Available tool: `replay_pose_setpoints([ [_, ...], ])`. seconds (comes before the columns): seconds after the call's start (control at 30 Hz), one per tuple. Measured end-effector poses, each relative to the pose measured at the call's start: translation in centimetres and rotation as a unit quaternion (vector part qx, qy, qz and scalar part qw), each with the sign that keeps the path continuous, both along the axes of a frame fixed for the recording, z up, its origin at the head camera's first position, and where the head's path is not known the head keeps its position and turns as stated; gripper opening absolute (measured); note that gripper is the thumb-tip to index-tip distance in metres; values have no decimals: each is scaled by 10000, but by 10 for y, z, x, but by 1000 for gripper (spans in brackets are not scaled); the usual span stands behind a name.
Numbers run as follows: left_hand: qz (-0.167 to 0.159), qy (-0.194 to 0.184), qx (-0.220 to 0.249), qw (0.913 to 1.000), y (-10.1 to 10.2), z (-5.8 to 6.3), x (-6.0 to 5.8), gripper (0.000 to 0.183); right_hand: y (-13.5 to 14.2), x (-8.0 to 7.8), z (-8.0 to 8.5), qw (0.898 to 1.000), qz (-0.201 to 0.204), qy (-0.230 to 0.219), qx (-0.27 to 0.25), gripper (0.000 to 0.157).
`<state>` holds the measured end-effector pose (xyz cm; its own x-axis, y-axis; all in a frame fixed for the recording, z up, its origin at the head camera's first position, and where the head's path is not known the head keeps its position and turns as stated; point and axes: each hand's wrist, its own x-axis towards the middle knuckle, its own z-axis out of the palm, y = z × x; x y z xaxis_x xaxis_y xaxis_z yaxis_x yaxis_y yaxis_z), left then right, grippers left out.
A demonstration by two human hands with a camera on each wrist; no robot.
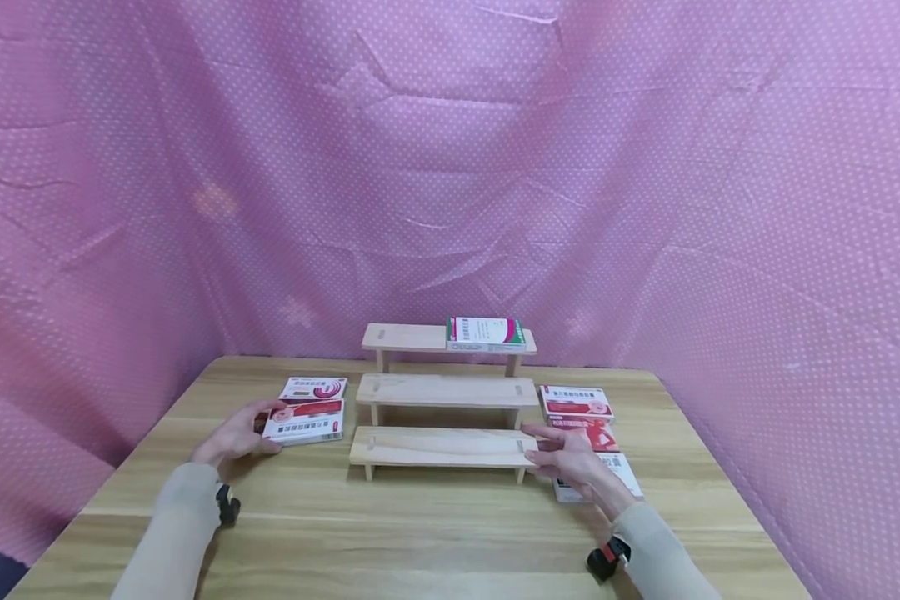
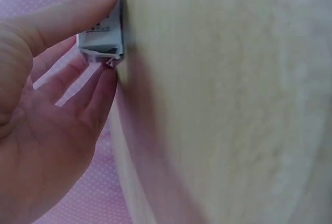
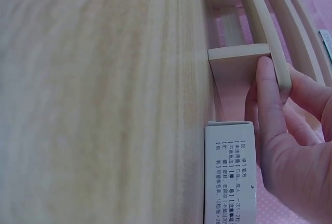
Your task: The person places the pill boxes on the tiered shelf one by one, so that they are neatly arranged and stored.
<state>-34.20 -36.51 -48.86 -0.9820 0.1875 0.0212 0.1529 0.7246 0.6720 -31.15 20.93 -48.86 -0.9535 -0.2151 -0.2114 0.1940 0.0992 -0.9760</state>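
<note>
My left hand [image 1: 238,433] grips the left end of a white and red medicine box [image 1: 305,428] lying on the table. In the left wrist view, the thumb lies along the side of this box [image 2: 98,37] and the fingers bend behind its end. My right hand [image 1: 576,463] pinches the right end of the lowest step of a three-tier wooden display stand [image 1: 442,448]. The right wrist view shows the thumb and fingers on either side of the board's end [image 3: 282,76]. Part of the medicine boxes on the right is hidden beneath the right hand.
A green and white medicine box [image 1: 487,332] lies on the top tier's right side. Behind the left-hand box is another white box [image 1: 311,387]. Right of the stand lie a white-red box [image 1: 576,400], a red box [image 1: 596,433] and a white box [image 1: 624,475]. Pink cloth [image 1: 435,167] hangs behind.
</note>
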Motion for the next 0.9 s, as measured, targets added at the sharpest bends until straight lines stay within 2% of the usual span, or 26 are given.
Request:
replay_pose_setpoints([
  [0.23,-112,-97,-110,9998,1,2,4,86,1,-1,-1,9999,108,9,-107,57],
  [0.67,-305,-296,417,9982,-6,7,3,89,1,-1,-4,10000,-29,-7,-73,54],
  [0.9,-346,-230,615,9972,-4,13,5,95,1,-2,-4,9999,-103,-36,-52,54],
])
